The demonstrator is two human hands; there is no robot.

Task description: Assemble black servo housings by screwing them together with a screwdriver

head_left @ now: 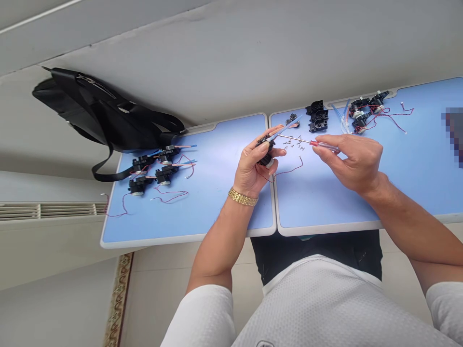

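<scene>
My left hand [255, 161] is closed around a small black motor assembly [265, 153], held above the seam between two blue tabletops. A blue plastic tube [287, 127] sticks out of it towards the wall, and a thin red-and-black cable [287, 171] with a small plug trails from below it. My right hand [352, 156] grips a screwdriver [323, 145] by its clear red handle. The shaft points left, its tip at the upper side of the assembly; whether it sits in a screw I cannot tell. Several small screws [293, 142] lie just beyond the shaft.
Several similar assemblies [164, 173] with cables lie on the left table, and more [361, 115] at the back right. Black plastic housings [317, 116] and small round black parts [292, 119] are near the wall. A black bag [108, 113] leans at the far left.
</scene>
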